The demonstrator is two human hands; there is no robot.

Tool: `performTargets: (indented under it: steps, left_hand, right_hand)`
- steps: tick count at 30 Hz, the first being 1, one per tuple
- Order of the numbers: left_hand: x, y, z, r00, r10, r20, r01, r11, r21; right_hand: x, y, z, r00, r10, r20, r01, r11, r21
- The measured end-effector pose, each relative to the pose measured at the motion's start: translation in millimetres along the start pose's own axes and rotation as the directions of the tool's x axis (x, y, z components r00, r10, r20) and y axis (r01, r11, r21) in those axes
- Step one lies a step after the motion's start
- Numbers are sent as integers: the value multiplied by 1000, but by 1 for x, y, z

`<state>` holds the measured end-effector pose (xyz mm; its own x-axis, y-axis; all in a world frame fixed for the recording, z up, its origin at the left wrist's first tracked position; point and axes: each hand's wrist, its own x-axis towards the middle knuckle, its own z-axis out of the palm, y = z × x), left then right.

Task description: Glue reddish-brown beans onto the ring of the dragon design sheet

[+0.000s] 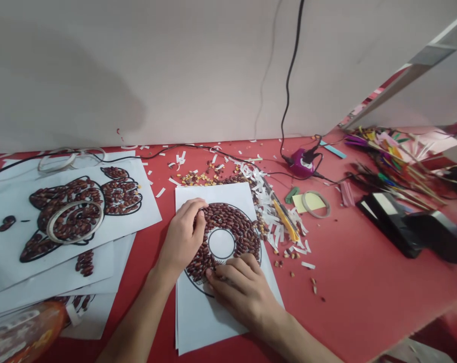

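A white sheet (198, 317) lies on the red table in front of me, with a ring shape (234, 227) covered in dark red-brown beans. My left hand (181, 239) rests on the ring's left side, fingers curled and pressed onto the beans. My right hand (243, 292) lies on the ring's lower edge, fingers bent and pinched at the beans by the bare part of the outline. Whether either hand holds a bean is hidden.
A stack of sheets (9, 257) with a bean-filled figure and a tape roll (75, 222) lies at left. Loose beans (202, 177), paper scraps (270, 212), a yellow cutter (285, 217), a second tape roll (316, 203), a purple device (301, 162) with cables, coloured sticks (387, 151) and a black object (413, 227) fill the right.
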<state>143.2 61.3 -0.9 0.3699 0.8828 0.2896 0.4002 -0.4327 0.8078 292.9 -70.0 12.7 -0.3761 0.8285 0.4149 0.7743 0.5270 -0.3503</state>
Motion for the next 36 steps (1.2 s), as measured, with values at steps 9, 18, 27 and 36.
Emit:
performTargets:
  steps: [9, 18, 27, 36]
  left_hand:
    - [-1, 0, 3, 1000, 5, 15, -6, 998, 57]
    - [-2, -2, -2, 998, 32, 45, -32, 999, 5]
    - [-5, 0, -3, 999, 25, 44, -24, 1000, -15]
    - [-4, 1, -3, 998, 15, 55, -15, 1000, -3]
  right_hand:
    - [2, 1, 4, 994, 75, 75, -80, 995, 63]
    - [0, -1, 6, 997, 79, -4, -78, 993, 93]
    - [-3, 4, -2, 995, -22, 96, 15, 997, 70]
    - [2, 0, 1, 992, 83, 94, -91, 992, 83]
